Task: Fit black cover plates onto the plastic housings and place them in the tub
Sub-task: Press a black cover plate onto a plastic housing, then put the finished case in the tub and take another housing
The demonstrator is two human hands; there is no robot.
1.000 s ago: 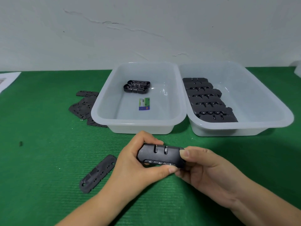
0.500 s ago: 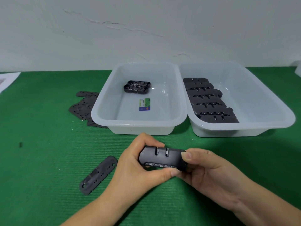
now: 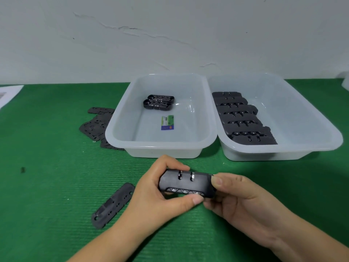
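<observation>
Black plastic housing sits pinched between both hands above the green counter: left hand clasps its left end, right hand its right. Beyond the grip stand two tubs; left of it lies a cover plate.

— Where are the hands?
— Both are low in front, forearms coming in from the bottom edge. The left hand curls round one end of the black housing, thumb underneath.
— And the other?
— The right hand pinches the opposite end, thumb on top, fingers tucked beneath.
</observation>
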